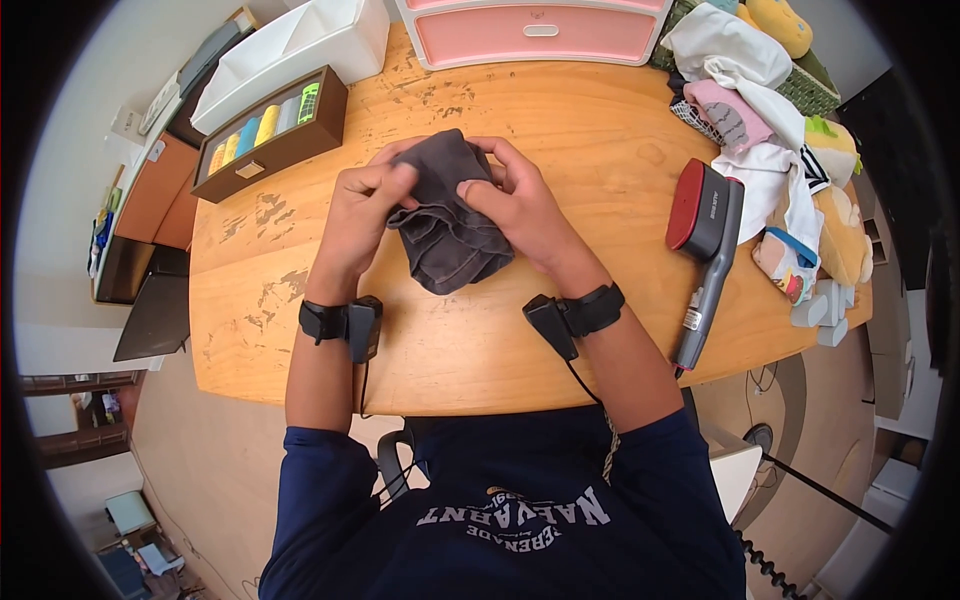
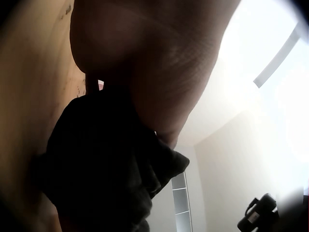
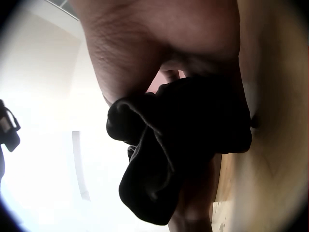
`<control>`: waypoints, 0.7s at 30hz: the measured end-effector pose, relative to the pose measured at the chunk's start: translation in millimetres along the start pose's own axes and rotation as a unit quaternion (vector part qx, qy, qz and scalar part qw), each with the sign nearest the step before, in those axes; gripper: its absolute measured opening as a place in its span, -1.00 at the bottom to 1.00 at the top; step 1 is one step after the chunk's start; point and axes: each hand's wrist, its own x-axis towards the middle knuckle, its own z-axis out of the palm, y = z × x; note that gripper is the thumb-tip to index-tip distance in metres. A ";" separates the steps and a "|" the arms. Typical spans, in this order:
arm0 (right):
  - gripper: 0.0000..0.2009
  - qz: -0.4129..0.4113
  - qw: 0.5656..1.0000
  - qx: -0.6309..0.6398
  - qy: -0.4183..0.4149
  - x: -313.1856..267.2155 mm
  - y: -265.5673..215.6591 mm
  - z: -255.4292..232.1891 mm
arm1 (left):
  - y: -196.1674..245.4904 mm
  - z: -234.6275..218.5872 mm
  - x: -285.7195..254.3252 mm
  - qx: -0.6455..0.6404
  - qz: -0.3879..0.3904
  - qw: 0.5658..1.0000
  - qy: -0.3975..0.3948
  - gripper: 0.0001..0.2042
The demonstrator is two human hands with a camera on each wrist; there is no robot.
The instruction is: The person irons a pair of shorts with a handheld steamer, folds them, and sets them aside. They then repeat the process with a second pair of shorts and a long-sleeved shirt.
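Note:
Between both hands is a dark grey folded garment (image 1: 450,215), bunched into a small bundle with seams and layered folds at its lower end. My left hand (image 1: 358,215) grips its left side, thumb bent at the near face and fingers partly hidden behind it. On the other side my right hand (image 1: 525,210) pinches the garment, thumb laid over the front and fingers behind. In the left wrist view the cloth (image 2: 101,159) appears nearly black below the palm. A loose flap of the cloth (image 3: 149,188) hangs down in the right wrist view.
A brown box (image 1: 290,145) of rolled coloured cloths stands at the back left, beside a white bin (image 1: 330,50). Pink drawers (image 1: 480,40) stand at the back. A red and grey handheld steamer (image 1: 712,225) lies to the right, near a heap of clothes (image 1: 770,150). The wooden table (image 1: 270,350) carries these.

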 end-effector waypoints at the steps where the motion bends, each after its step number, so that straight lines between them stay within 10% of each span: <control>1: -0.44 -0.022 1.000 -0.010 0.010 -0.4 0.9 2.0 | -1.3 3.7 -0.1 0.000 0.000 1.000 0.000 -0.77; 7: -0.47 -0.062 0.997 -0.010 0.032 0.4 3.7 3.9 | -3.3 18.4 0.9 0.067 0.140 0.987 0.027 -0.71; 15: -0.55 -0.095 0.992 0.045 0.068 -2.0 -5.2 6.3 | 2.6 36.6 -10.0 -0.127 -0.120 0.984 0.027 -0.28; 21: -0.54 -0.088 0.995 0.036 0.041 -4.3 -10.8 6.3 | -5.1 26.5 -6.5 -0.097 -0.053 0.994 0.011 -0.30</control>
